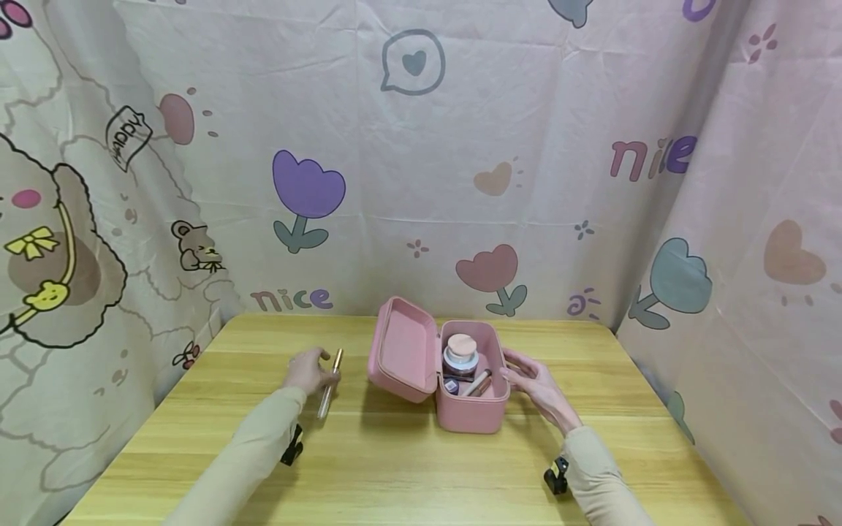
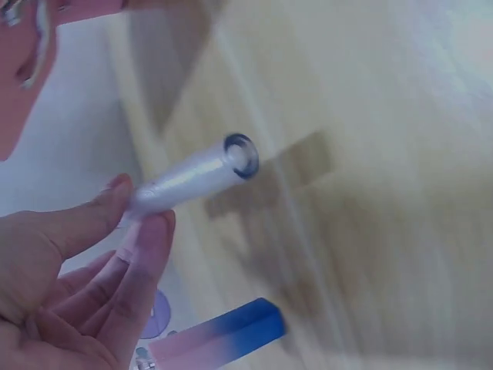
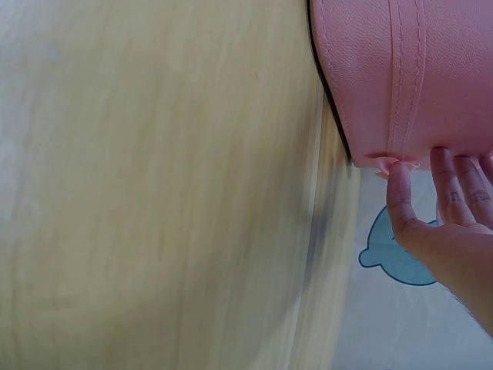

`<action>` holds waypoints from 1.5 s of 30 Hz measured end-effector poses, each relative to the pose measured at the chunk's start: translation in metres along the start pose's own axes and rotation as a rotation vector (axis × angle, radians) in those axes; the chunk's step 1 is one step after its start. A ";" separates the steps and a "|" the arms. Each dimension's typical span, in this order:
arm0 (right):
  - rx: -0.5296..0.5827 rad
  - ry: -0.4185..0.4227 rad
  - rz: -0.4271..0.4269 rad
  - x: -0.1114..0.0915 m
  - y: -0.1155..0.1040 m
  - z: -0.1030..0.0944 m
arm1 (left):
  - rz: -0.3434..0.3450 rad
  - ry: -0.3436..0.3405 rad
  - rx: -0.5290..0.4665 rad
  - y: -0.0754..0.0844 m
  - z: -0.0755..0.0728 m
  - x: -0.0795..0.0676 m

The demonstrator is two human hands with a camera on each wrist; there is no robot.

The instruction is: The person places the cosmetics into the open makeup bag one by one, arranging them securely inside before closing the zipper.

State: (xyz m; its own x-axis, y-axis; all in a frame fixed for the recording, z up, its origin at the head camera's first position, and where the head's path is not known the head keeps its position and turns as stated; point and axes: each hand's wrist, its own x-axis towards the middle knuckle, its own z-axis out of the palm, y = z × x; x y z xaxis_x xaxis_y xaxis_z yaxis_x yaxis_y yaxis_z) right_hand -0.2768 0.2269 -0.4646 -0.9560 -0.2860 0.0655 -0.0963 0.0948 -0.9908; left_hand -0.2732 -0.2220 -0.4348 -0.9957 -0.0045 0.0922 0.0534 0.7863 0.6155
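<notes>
My left hand [image 1: 309,371] pinches a slim clear tube with a gold cap [image 1: 327,398], possibly lip gloss, between thumb and fingers, left of the pink case. Its clear end [image 2: 192,179] points away from the hand in the left wrist view. Below those fingers shows a pink-to-blue angular tube [image 2: 223,338]. The pink cosmetic case [image 1: 470,418] stands with its lid [image 1: 408,351] swung out to the left. With fingers fairly straight, my right hand [image 1: 536,381] touches the case's right side; in the right wrist view its thumb meets a small pink tab [image 3: 394,165].
Inside the case are a white jar [image 1: 460,359] topped by a pale pink round piece and several small tubes [image 1: 480,384]. All stands on a wooden table [image 1: 408,482]. A printed curtain [image 1: 408,183] hangs along the table's back and sides.
</notes>
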 end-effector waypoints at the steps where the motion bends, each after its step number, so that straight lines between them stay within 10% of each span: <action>1: -0.004 -0.001 0.001 0.000 0.000 0.000 | -0.002 -0.003 -0.042 0.001 -0.002 0.001; 13: 0.008 0.005 0.003 -0.001 0.000 0.001 | 0.024 0.051 -0.320 0.012 -0.028 0.008; 45: 0.013 -0.011 -0.002 0.001 0.001 -0.001 | 0.282 0.309 -0.305 0.077 -0.070 0.012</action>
State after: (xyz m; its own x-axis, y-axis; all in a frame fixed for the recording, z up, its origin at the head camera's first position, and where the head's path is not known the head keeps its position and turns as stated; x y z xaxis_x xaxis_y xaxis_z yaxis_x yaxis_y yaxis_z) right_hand -0.2778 0.2277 -0.4651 -0.9528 -0.2962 0.0660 -0.0942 0.0818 -0.9922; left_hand -0.2761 -0.2048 -0.3318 -0.8733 -0.0368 0.4858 0.3818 0.5677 0.7294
